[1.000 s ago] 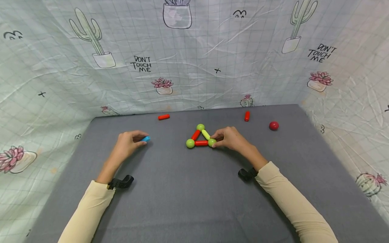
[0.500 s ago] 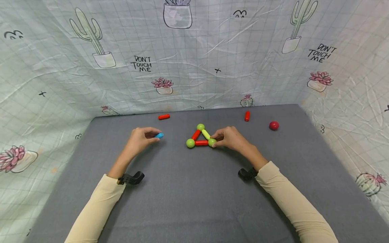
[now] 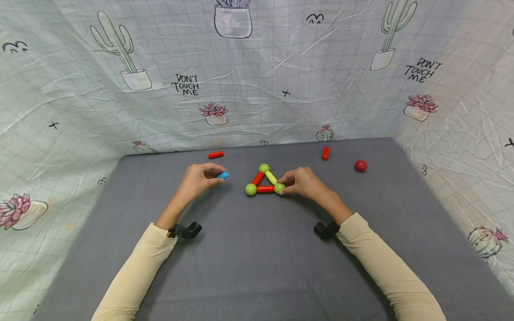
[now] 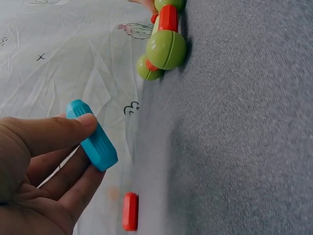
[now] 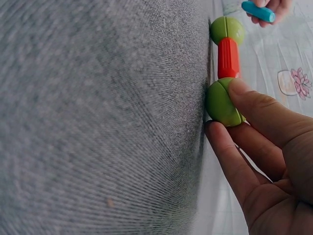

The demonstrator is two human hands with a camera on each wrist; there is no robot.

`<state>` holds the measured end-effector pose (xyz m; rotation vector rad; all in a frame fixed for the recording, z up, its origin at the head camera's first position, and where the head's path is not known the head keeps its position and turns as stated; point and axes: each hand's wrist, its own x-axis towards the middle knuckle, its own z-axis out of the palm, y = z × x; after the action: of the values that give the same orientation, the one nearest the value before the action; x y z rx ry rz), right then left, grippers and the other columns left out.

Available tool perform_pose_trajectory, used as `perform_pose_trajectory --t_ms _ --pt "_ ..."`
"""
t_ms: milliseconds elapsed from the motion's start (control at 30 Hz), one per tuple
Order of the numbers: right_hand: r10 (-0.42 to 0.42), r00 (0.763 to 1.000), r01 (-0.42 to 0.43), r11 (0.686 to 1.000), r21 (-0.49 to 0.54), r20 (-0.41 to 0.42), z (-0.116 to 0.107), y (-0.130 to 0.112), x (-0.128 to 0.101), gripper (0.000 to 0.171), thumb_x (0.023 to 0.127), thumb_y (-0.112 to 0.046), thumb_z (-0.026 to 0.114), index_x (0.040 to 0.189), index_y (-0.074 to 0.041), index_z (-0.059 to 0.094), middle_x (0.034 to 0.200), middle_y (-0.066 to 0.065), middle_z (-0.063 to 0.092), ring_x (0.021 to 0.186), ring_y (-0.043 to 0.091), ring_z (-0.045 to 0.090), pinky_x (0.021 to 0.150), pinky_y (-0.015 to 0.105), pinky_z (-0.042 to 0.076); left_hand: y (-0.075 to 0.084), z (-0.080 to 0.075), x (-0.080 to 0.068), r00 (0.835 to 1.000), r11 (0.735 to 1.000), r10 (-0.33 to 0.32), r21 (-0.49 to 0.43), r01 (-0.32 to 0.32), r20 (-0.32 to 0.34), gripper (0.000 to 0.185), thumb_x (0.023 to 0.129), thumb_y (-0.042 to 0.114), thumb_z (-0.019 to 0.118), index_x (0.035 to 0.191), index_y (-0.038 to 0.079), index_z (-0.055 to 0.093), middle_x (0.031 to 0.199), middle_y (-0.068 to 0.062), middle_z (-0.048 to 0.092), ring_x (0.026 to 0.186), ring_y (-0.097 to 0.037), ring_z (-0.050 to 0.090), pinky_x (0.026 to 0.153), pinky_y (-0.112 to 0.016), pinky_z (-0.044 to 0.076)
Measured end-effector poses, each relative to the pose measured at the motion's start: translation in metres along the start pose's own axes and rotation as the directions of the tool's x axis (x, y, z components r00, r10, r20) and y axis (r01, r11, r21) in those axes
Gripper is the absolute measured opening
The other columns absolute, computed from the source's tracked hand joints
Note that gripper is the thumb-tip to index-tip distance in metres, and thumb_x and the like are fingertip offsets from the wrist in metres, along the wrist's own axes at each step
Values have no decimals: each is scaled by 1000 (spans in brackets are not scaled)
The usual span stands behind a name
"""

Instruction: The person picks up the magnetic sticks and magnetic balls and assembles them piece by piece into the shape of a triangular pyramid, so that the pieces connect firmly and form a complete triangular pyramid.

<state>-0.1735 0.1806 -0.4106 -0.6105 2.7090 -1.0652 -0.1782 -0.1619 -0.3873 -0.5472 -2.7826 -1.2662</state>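
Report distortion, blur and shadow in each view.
Head view: wide-angle bending at the edges, even light, soft shadows under both arms. Left wrist view: blue stick sharp, the near hand slightly soft. Right wrist view: green ball sharp, cloth grainy, no glare.

In the left wrist view the triangle (image 4: 164,36) runs off the top edge. The right hand (image 3: 302,183) covers part of its near-right green ball (image 3: 279,188).

A makeshift tabletop booth: grey mat (image 3: 257,267) walled by cactus-print cloth (image 3: 257,80) (wrinkled, home-style).
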Motion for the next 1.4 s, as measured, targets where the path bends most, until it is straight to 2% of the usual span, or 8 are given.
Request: perform_pose_trajectory --t_ms 233,500,767,1000,1400 --pt "0 1000 0 1000 -14 -3 0 0 0 34 80 -15 88 112 -8 79 103 6 78 95 17 75 77 29 60 5 3 5 1000 999 -8 -37 8 17 21 88 11 82 108 9 79 104 -6 78 97 -21 75 84 -37 60" --pt "-24 1000 24 1000 0 0 0 2 0 33 81 -13 87 112 -7 78 105 7 78 96 18 75 79 30 60 12 11 14 999 999 15 -44 -13 51 24 88 16 82 111 10 78 107 -7 77 99 -22 74 84 -36 60" --pt "-10 999 5 994 106 52 -2 14 3 33 84 -15 85 116 -10 77 110 6 77 100 19 73 82 31 59 16 21 29 993 992 58 -114 -46 103 23 88 9 81 111 9 76 107 -7 76 99 -20 73 87 -35 59" --pt "15 997 -25 990 137 72 -6 17 4 35 83 -18 87 115 -11 78 109 5 77 103 18 73 83 30 59 18 30 44 985 978 73 -202 -41 155 25 88 3 79 112 8 75 108 -6 75 100 -20 72 87 -35 59" --pt "-16 997 5 991 135 81 -6 23 8 36 82 -20 87 116 -12 79 109 4 77 103 16 73 81 29 59 23 43 63 967 951 128 -303 -57 222 25 88 -1 77 112 6 75 110 -9 75 101 -20 72 88 -34 58"
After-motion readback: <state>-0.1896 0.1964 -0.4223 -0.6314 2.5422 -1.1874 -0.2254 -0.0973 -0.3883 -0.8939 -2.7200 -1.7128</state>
